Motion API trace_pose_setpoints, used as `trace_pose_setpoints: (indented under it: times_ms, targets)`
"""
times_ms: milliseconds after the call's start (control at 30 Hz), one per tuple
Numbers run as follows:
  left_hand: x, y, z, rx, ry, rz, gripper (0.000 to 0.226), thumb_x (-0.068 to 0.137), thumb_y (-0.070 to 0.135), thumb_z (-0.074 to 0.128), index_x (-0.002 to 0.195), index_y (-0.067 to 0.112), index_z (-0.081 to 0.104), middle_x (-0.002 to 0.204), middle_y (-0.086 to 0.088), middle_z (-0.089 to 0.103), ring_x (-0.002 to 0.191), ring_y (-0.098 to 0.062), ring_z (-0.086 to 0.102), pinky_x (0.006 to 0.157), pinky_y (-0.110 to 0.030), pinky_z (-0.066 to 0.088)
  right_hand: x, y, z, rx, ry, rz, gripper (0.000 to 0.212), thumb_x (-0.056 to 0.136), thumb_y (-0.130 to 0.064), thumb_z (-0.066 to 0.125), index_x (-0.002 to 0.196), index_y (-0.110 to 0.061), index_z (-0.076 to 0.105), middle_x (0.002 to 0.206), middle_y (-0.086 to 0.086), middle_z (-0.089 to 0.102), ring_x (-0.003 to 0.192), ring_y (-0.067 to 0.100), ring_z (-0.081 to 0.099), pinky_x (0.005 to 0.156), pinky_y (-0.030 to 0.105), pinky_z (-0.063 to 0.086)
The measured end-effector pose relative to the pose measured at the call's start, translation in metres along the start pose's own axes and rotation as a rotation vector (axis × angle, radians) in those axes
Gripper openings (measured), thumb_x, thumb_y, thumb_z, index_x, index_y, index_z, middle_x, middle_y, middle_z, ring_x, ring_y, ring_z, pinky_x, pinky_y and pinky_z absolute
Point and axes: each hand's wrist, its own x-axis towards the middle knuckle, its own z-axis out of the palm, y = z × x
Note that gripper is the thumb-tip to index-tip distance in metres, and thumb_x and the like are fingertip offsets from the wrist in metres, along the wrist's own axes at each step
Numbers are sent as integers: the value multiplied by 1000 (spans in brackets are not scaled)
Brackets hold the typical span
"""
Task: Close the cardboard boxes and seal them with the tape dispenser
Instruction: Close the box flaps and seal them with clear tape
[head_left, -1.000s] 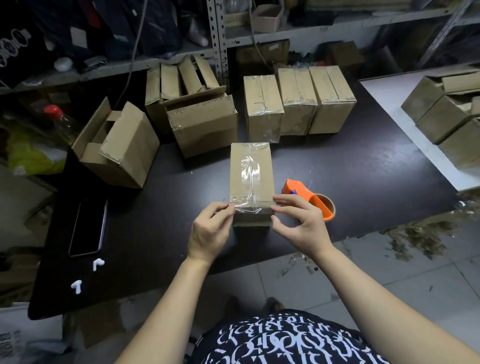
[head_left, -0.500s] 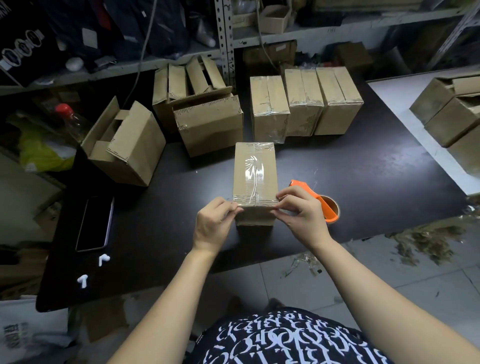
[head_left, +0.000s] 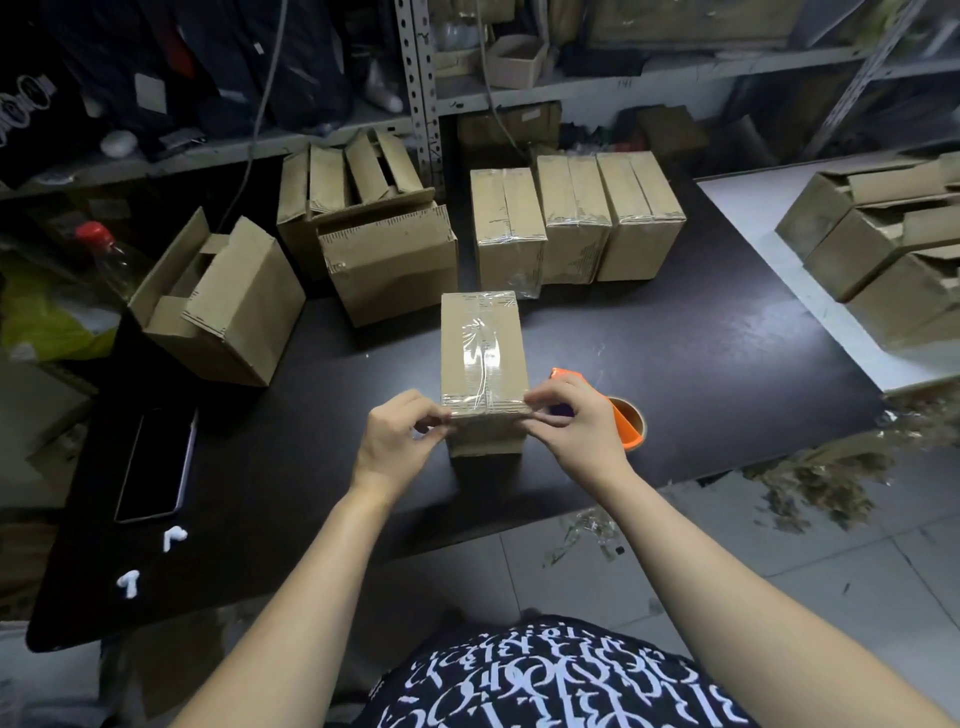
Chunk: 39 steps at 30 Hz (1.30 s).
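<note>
With the left hand (head_left: 400, 441) and right hand (head_left: 576, 431) each pinching the near top edge of the taped cardboard box (head_left: 483, 353) on the bench (head_left: 701, 364), uneven pressure could wrinkle the tape or leave its end loose.

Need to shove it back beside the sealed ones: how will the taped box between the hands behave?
The brown cardboard box likely stays stiff: flaps shut, clear tape along its top. Flat-bottomed, it should slide on the smooth black table, not roll. Glossy tape may be slippery; weight can't be judged.
</note>
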Motion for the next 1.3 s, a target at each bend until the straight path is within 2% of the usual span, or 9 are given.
trace_pose_setpoints:
  times_ms: [167,467,567,633,767,933,1100,1167,1300]
  targets:
    - [2,13,6,-57,46,-93,30,69,-9,90,91,5,77,84,-1,72,76,-11,66,69,-17,55,-1,2,2,-4,75,144,22,79,-11,91,97,-17,78,91,-9,78,87,7,74,82,26,62]
    - [-2,13,10,-57,66,-142,25,73,-8,86,92,3,75,87,-5,70,75,-15,68,69,-35,58,-1,-2,2,-59,59,181,18,84,-19,88,99,-18,77,93,-12,77,90,3,72,86,31,62]
    - [-2,21,10,-94,86,-221,34,76,9,90,106,14,75,99,3,69,86,-7,68,72,-25,58,0,-3,3,-5,62,186,28,84,-23,88,109,-18,76,101,-10,77,95,4,72,86,28,62]
    - [0,26,11,-155,98,-390,50,80,28,89,125,20,69,110,7,67,98,-5,65,81,-16,52,2,-6,3,40,75,230,42,87,-30,85,125,-18,71,113,-8,75,103,5,70,87,24,60]
    - [18,40,17,-246,81,-679,60,87,49,78,138,21,62,130,5,65,114,-11,61,96,-31,52,9,-13,9,37,22,298,46,94,-39,77,135,-20,69,127,-9,71,115,7,66,98,31,58]
    - [47,59,24,-242,147,-818,46,84,52,79,116,24,64,112,7,66,89,-4,59,63,-21,44,14,-18,23,28,77,331,42,91,-37,79,129,-20,72,122,-8,74,112,6,68,95,33,60]
    - [61,51,27,-212,145,-775,36,86,42,81,113,25,63,112,6,69,88,-5,60,64,-20,44,18,-21,25,27,127,341,44,94,-33,78,134,-20,67,129,-6,71,114,9,67,95,31,60]
    - [65,46,29,-198,107,-718,40,88,43,78,122,33,59,112,9,65,90,-4,59,70,-26,49,24,-23,24,11,80,302,51,97,-28,73,145,-28,57,137,-11,63,112,10,66,87,24,58]
    - [79,30,36,-72,-164,-568,41,101,47,58,141,52,50,112,5,45,103,-18,57,89,-37,49,45,-21,23,-220,-79,204,53,103,-25,54,153,-40,46,146,-6,46,119,10,53,94,24,44]
